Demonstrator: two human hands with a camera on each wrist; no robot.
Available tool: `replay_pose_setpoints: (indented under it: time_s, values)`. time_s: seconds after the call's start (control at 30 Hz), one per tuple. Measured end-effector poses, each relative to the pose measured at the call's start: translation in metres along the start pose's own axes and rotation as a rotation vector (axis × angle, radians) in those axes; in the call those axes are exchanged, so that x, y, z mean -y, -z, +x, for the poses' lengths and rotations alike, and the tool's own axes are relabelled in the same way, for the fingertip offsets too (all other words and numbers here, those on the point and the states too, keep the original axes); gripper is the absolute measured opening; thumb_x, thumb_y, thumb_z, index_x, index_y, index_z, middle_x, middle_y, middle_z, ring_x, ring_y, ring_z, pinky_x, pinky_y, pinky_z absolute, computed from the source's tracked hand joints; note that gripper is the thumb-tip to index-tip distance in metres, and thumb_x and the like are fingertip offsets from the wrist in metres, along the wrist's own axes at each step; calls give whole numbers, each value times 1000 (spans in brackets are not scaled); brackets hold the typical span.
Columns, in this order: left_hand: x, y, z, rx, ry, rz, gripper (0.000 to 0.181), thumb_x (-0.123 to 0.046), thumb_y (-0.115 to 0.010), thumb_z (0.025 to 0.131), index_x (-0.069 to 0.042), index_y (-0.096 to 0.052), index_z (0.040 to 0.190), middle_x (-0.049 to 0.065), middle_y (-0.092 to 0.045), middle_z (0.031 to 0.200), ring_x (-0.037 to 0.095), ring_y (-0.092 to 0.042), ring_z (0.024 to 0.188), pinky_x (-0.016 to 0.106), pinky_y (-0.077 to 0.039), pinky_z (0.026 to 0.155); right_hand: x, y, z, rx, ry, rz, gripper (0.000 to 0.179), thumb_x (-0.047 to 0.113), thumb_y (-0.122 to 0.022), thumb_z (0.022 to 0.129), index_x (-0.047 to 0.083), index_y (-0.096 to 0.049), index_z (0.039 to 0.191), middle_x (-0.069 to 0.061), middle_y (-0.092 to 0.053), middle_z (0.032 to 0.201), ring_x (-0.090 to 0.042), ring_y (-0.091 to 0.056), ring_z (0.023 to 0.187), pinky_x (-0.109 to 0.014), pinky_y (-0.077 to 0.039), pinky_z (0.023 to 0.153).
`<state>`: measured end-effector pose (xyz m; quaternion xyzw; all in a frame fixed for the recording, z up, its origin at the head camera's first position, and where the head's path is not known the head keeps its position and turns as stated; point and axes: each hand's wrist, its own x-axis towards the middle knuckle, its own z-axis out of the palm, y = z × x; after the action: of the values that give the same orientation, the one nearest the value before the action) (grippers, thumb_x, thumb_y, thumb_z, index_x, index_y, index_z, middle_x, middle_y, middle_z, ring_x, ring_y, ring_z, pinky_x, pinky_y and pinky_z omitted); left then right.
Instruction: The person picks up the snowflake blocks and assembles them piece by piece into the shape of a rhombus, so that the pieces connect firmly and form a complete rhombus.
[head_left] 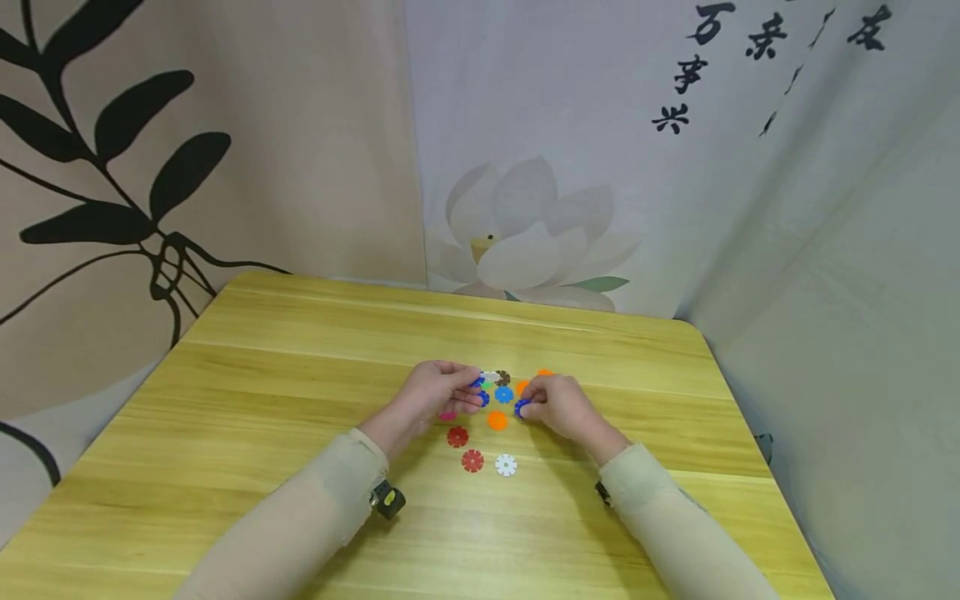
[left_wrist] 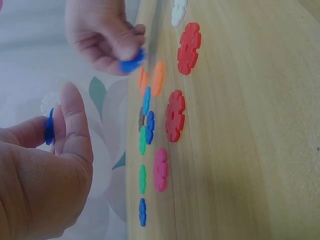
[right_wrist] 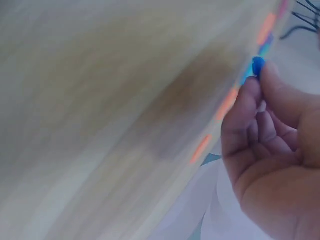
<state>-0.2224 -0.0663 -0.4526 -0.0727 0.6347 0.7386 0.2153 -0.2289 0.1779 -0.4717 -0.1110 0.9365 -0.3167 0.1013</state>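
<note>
My left hand (head_left: pixel 431 390) pinches a dark blue notched plastic disc (left_wrist: pixel 49 127) between thumb and fingers. A pale translucent notched disc (left_wrist: pixel 49 103) adjoins that blue one at the fingertips. My right hand (head_left: pixel 561 406) faces it across a small gap, holding another dark blue notched disc (right_wrist: pixel 258 65) by thumb and index finger. Both hands are raised over the table. Below and between them lie a light blue disc (head_left: pixel 504 394), an orange disc (head_left: pixel 497 421), a brown disc (head_left: pixel 503 378) and a dark blue disc (left_wrist: pixel 150 128), all flat on the wood.
Nearer on the wooden table (head_left: pixel 375 550) are two red discs (head_left: pixel 472 461) and a white disc (head_left: pixel 506 465). A pink disc (left_wrist: pixel 160 170) and green discs (left_wrist: pixel 143 179) lie near the left hand. A printed curtain (head_left: pixel 322 167) hangs behind the table's far edge.
</note>
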Motion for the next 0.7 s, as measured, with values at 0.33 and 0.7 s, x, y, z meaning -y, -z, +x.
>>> replay_pose_setpoints:
  time_s: [0.33,0.7]
  values:
    - [-2,-1,-3,-11,0,-3,32,-20,-68,107,5,-67,127,22,-78,103,17,-78,71,29,-68,71,22,17,-4,-15,-159,730,30,17,-74,103,-6,-72,123,-21,-79,102,-18,-75,79,-26,-66,71]
    - [-1,0,-4,10,-8,-14,32,-19,-68,107,6,-66,126,20,-79,99,15,-76,69,27,-68,69,35,15,-6,21,-171,783,30,15,-72,104,-8,-70,122,-10,-78,90,-13,-71,73,-23,-63,66]
